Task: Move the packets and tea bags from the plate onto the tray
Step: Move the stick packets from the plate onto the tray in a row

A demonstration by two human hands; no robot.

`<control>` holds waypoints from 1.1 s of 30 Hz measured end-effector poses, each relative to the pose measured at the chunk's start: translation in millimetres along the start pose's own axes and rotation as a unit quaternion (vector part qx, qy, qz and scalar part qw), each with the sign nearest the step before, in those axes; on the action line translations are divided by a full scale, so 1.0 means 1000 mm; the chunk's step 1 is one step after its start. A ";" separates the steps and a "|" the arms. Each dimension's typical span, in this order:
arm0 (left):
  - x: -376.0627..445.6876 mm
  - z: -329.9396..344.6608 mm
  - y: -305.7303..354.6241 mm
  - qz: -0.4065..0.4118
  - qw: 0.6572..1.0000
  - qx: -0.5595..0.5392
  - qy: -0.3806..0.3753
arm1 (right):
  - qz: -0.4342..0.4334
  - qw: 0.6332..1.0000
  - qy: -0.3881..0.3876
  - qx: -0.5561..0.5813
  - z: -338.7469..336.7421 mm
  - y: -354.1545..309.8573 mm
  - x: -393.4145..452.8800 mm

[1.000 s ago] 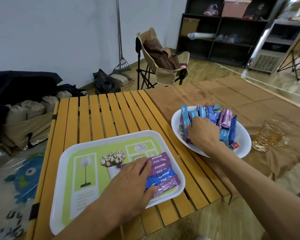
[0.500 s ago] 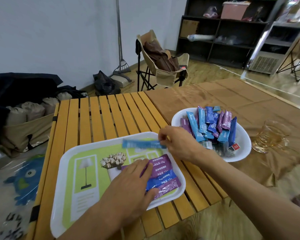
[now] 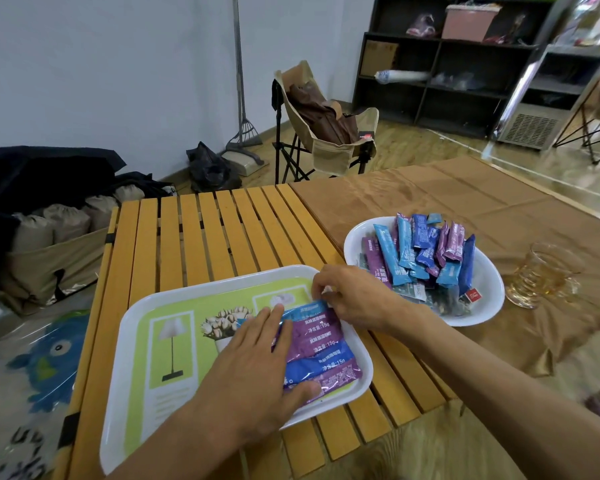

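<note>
You are early in the job. Five slim packets (image 3: pixel 321 344) lie side by side at the near right of the tray (image 3: pixel 146 327): a blue one farthest from you, two purple, another blue, and a purple one nearest. The far blue packet (image 3: pixel 303 311) is the one being set down; your right hand (image 3: pixel 355 299) has its fingers curled over that packet's right end and looks to be pinching it, though the fingertips are hidden, so I judge rather than see the grip. Your left hand (image 3: pixel 257 368) lies flat and relaxed over the left ends of the row, fingers straight, thumb resting on the nearest packet, holding them in line.

Most of the work is left. The plate (image 3: pixel 489 306), to the right on the bench (image 3: pixel 201 230), carries a loose heap of packets (image 3: pixel 426 251), and a few tea bags (image 3: pixel 440 301) in greyish wrappers lie along its near edge, one with a small red tag. None of the tea bags has reached the tray, as far as I can see.

The packets are long, thin sachets of glossy film with crimped ends; they should slide easily over one another. The tray is smooth, white-rimmed plastic, square with rounded corners and a printed green picture. The plate is a shallow, glossy white oval. The bench top is yellow wooden slats on the left, brown cloth on the right.
</note>
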State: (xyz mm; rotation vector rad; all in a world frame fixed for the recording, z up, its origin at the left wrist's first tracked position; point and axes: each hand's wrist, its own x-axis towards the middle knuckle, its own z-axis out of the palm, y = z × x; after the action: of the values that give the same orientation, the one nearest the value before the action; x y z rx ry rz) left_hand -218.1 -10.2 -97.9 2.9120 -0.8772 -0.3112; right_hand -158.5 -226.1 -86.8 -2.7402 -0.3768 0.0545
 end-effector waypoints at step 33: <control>0.001 0.001 0.000 0.010 1.000 0.019 0.001 | 0.011 0.996 0.065 -0.062 0.002 -0.017 0.013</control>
State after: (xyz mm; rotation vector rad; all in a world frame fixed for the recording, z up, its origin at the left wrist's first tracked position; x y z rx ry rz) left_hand -217.4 -11.4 -99.4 2.9348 -0.9212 -0.2929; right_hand -150.1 -206.3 -82.0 -2.8513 -0.3223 -0.1464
